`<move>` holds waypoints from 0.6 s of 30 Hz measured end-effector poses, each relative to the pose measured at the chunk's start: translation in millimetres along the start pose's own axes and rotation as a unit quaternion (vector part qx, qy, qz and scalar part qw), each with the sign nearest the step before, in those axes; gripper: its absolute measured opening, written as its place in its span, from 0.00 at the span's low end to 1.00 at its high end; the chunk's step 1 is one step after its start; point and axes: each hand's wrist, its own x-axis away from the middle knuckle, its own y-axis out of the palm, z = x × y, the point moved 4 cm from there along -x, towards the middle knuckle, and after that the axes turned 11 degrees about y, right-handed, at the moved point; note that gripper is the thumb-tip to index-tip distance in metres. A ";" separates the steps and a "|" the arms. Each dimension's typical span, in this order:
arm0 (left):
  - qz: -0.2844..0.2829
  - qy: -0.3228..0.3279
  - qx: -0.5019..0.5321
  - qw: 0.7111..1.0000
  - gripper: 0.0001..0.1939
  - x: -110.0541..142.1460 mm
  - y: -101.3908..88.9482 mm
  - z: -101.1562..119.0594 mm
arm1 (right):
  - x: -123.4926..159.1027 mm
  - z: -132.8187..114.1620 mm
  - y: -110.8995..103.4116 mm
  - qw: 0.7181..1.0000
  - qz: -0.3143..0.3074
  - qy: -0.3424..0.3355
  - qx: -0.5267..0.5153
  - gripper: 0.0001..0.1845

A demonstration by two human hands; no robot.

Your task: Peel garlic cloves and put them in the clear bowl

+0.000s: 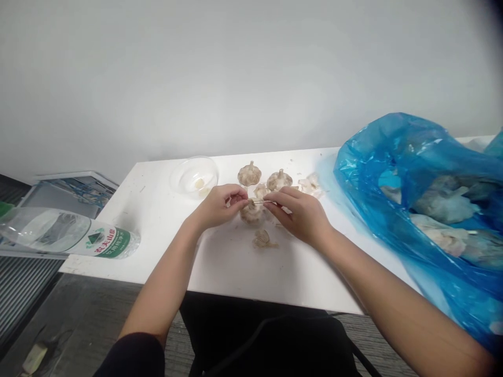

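Over the middle of the white table (165,251), my left hand (223,205) and my right hand (296,212) are brought close together, fingertips pinched. A thin, pale, stick-like piece (258,201) spans the gap between them; it is too small to tell exactly what it is. Just below the fingertips lies a garlic bulb (251,213), partly hidden. Behind the hands sit another garlic bulb (249,174) and a third garlic bulb (279,179), stems up. Loose garlic skin (264,239) lies nearer to me.
A clear bowl (188,175) with a few pale cloves stands left of the hands. A large water bottle (70,233) leans in from the left. The blue plastic bag (393,141), with bagged things inside, takes up the right side. More skins (310,184) lie beside it.
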 end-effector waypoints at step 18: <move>0.013 0.060 0.000 0.998 0.04 -0.6 3.0 -1.8 | 0.3 -1.3 -4.5 0.997 0.047 -0.053 -0.010 0.14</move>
